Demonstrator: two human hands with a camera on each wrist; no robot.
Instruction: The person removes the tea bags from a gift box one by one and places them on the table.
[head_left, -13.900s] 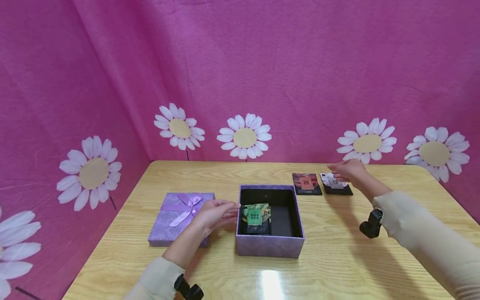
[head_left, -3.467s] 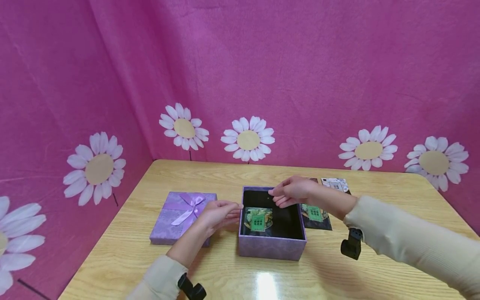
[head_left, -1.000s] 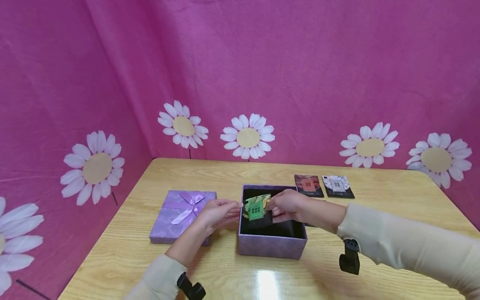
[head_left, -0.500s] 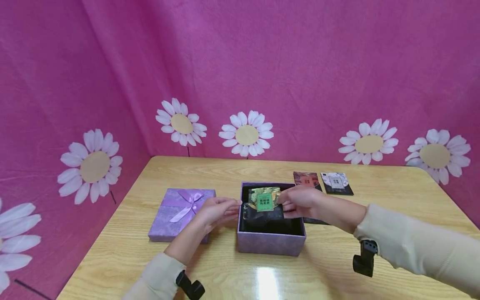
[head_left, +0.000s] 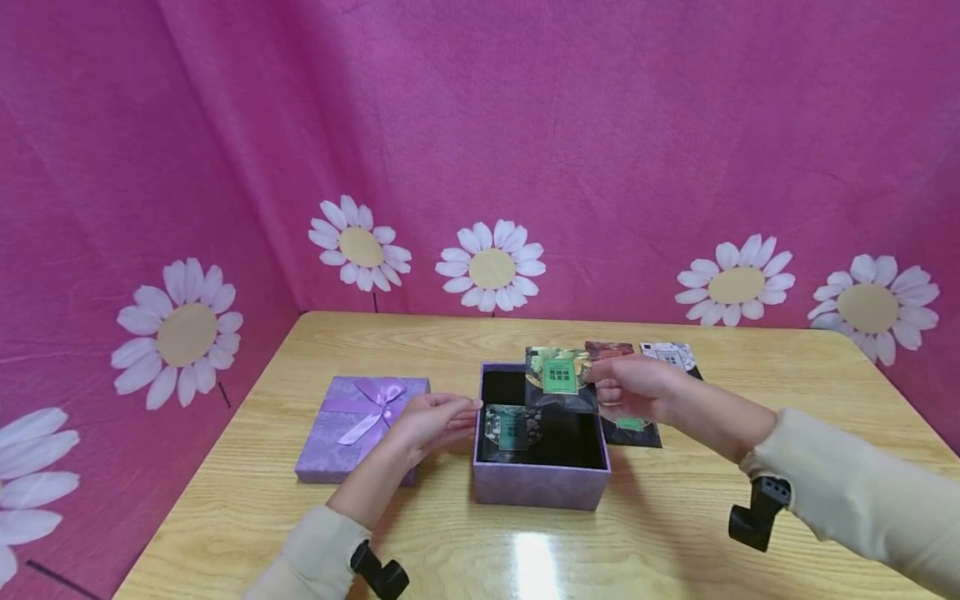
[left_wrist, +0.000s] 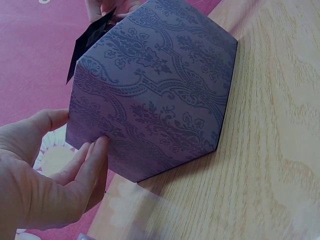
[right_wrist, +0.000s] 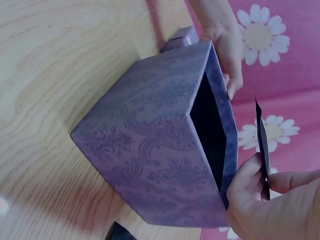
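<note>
My right hand point(head_left: 636, 385) pinches a flat tea sachet with a green label point(head_left: 560, 377) by its right edge, thumb on one face and fingers behind. The sachet hangs over the back right of an open purple gift box point(head_left: 536, 486). In the right wrist view it appears edge-on as a thin dark sheet point(right_wrist: 263, 145) beside the box rim. My left hand point(head_left: 433, 425) grips the box's left wall, thumb tip on the rim and fingertips against the patterned outside point(left_wrist: 150, 95). Inside the box, at the left, lies a dark sachet with a teal label point(head_left: 512, 428).
The purple lid with a ribbon bow point(head_left: 348, 417) lies left of the box. Right of the box is another green-labelled sachet point(head_left: 633, 435), partly behind my right hand. Farther back lie a red sachet point(head_left: 604, 350) and a white-and-black sachet point(head_left: 670, 353). A pink curtain point(head_left: 480, 108) backs the table.
My right hand has lifted the green-labelled sachet out of the box, up and to the right, uncovering the teal-labelled one. Earlier, another green-labelled sachet came to lie right of the box. My left hand stays put.
</note>
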